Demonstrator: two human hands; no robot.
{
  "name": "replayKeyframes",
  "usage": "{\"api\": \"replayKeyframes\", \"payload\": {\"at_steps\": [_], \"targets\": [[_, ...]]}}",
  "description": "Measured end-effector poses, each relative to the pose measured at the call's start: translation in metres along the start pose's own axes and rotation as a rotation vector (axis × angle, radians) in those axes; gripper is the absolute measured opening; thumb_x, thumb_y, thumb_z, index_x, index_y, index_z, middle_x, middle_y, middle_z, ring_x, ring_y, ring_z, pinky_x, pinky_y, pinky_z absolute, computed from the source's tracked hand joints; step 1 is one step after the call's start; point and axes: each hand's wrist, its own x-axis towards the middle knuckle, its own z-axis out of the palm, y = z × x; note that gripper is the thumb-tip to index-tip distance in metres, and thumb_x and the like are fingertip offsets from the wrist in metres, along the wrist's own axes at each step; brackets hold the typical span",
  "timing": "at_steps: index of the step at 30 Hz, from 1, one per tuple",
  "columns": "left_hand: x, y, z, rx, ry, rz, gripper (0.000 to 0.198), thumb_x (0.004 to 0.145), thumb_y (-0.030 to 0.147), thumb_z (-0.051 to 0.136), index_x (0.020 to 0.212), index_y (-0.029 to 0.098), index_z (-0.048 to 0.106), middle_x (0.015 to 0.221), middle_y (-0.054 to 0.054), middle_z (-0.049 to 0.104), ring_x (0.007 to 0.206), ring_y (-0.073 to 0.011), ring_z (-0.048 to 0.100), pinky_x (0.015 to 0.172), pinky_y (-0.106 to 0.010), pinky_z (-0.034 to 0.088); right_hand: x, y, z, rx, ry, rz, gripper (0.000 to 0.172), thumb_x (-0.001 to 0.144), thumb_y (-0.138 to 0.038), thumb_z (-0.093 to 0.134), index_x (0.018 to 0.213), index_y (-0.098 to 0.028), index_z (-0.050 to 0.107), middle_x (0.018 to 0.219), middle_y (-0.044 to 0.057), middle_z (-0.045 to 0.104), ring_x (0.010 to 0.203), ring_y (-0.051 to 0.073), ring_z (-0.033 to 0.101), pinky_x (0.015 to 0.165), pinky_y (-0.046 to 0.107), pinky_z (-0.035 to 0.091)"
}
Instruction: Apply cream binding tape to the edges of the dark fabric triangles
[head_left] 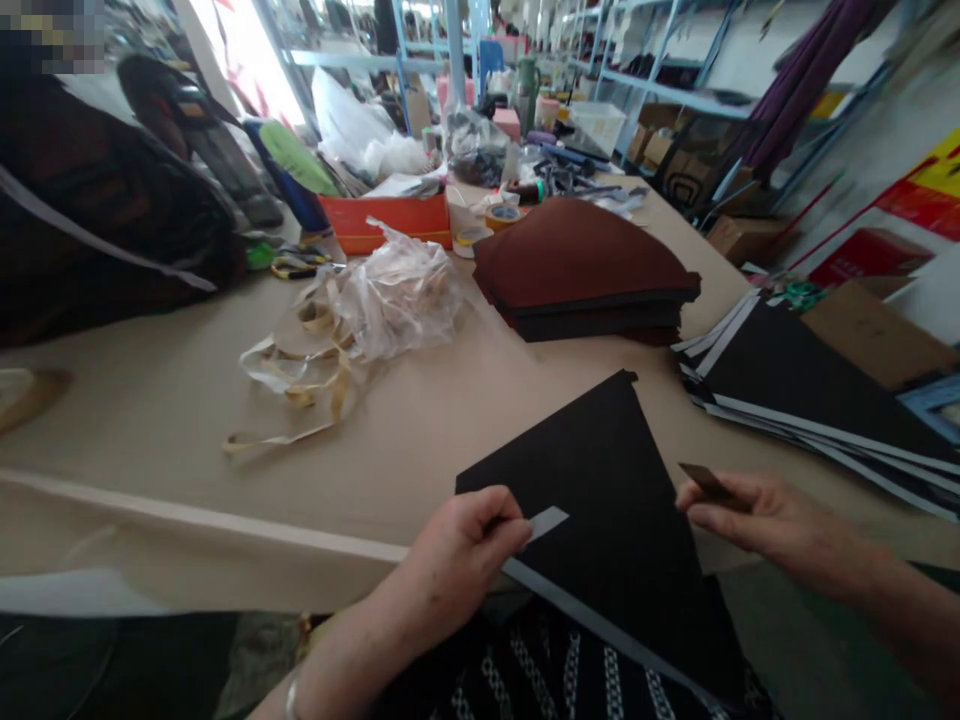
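Note:
Over a black sheet panel (592, 470), my left hand (469, 545) pinches a short light grey strip of tape (549, 522) between thumb and fingers. The panel lies partly on the table and reaches over its front edge toward my lap. Along its lower left edge runs a longer grey strip (600, 622). To the right of the panel, my right hand (765, 515) is closed on a flat dark brown piece (706, 482) with a straight end; its exact kind is not clear. My right fingertips are close to the panel's right edge.
Brown and black panels form a stack (585, 265) beyond the work. More black panels with grey strips (825, 390) lie at right. Crumpled clear plastic (405, 290) and a tape roll with loose yellowish tape (315, 325) sit left, near scissors (300, 262) and a red box (390, 222).

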Motion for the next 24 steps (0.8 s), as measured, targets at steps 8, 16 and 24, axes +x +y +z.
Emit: {"api": "replayKeyframes", "payload": {"at_steps": [8, 16, 24], "targets": [[0.003, 0.000, 0.011, -0.054, 0.063, 0.004, 0.023, 0.081, 0.030, 0.053, 0.062, 0.017, 0.049, 0.054, 0.007, 0.036, 0.052, -0.0078, 0.032, 0.050, -0.022, 0.027, 0.051, -0.052, 0.063, 0.252, -0.360, -0.049, 0.024, 0.077, -0.034, 0.063, 0.094, -0.018, 0.060, 0.068, -0.003, 0.048, 0.057, 0.007, 0.038, 0.054, 0.021, 0.031], [0.011, -0.011, 0.014, -0.007, 0.021, -0.046, 0.023, 0.077, 0.036, 0.050, 0.065, 0.017, 0.054, 0.057, 0.005, 0.042, 0.056, -0.0096, 0.037, 0.052, -0.023, 0.029, 0.063, -0.057, 0.066, 0.148, -0.414, -0.116, 0.009, 0.077, -0.020, 0.054, 0.070, -0.016, 0.050, 0.060, -0.006, 0.041, 0.054, 0.006, 0.034, 0.051, 0.021, 0.027], [0.023, -0.019, -0.016, 0.270, 0.037, -0.103, 0.030, 0.077, 0.041, 0.041, 0.060, 0.018, 0.052, 0.057, 0.003, 0.045, 0.058, -0.0129, 0.043, 0.057, -0.025, 0.031, 0.110, -0.030, 0.001, -0.044, -0.045, -0.112, 0.006, 0.073, -0.022, 0.054, 0.071, -0.017, 0.052, 0.058, -0.006, 0.041, 0.054, 0.007, 0.036, 0.052, 0.020, 0.028]]}}
